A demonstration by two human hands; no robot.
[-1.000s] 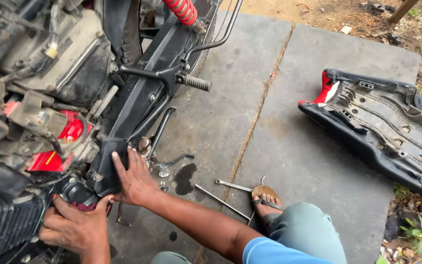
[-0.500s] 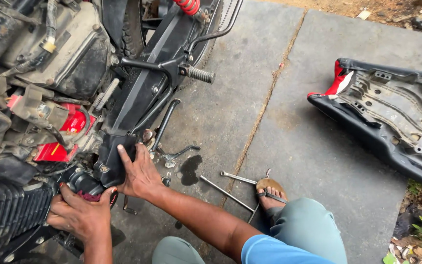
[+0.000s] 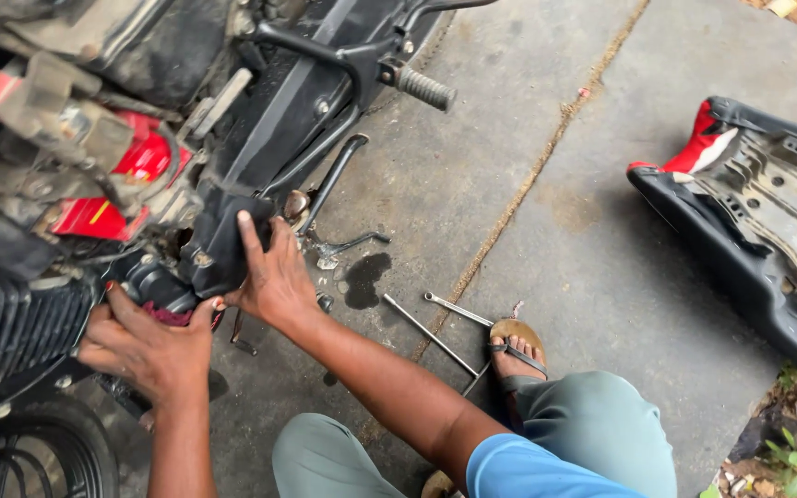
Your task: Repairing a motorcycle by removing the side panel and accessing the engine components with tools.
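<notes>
Two hands at work low on the stripped motorcycle (image 3: 94, 138), filling the frame from nine to twelve o'clock, panels off so its inner parts lie open. At three o'clock, well apart on the concrete floor (image 3: 601, 277), the removed seat (image 3: 767, 221), turned underside up, out of the way. Clear floor between the two for shifting. Closer in, right hand (image 3: 274, 281) flat against a black rubber cover (image 3: 219, 244), fingers spread, pressing to steady it. Left hand (image 3: 145, 346) at seven o'clock, fingers curled about a dark round part (image 3: 154, 286) with a red rag under it; tight room there beside the ribbed black casing (image 3: 11, 332). At five o'clock of the right hand, long spanners (image 3: 445, 318) beside the sandalled foot (image 3: 514, 346), within reach. Small oil stain (image 3: 366, 277) nearby
</notes>
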